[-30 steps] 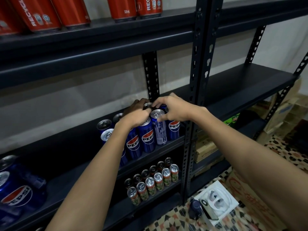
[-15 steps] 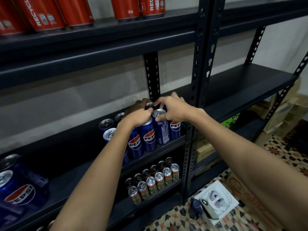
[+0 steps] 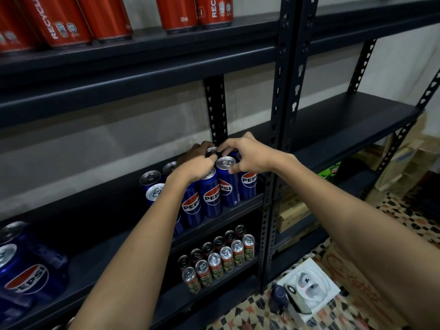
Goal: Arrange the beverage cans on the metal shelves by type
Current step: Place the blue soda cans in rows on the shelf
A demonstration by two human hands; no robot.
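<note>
Blue Pepsi cans (image 3: 212, 198) stand in two rows on the black middle shelf (image 3: 107, 246), near the upright post. My right hand (image 3: 247, 156) pinches the top rim of one front-row Pepsi can (image 3: 227, 186), whose logo faces partly forward. My left hand (image 3: 195, 163) lies over the tops of the cans beside it, fingers curled round a can further back. The rear cans under both hands are mostly hidden. Red cans (image 3: 178, 13) stand on the top shelf. Small green cans (image 3: 220, 260) fill the lower shelf in two rows.
A plastic-wrapped pack of Pepsi cans (image 3: 26, 275) sits at the shelf's left end. The black post (image 3: 285, 91) stands just right of my hands, with a bare right-hand shelf (image 3: 345, 120) beyond it. Cardboard boxes (image 3: 292, 210) and a white box (image 3: 309, 287) lie low at the right.
The can under my right hand has turned: its barcode side faced front before, now the Pepsi logo shows. Both hands stayed on the can tops.
</note>
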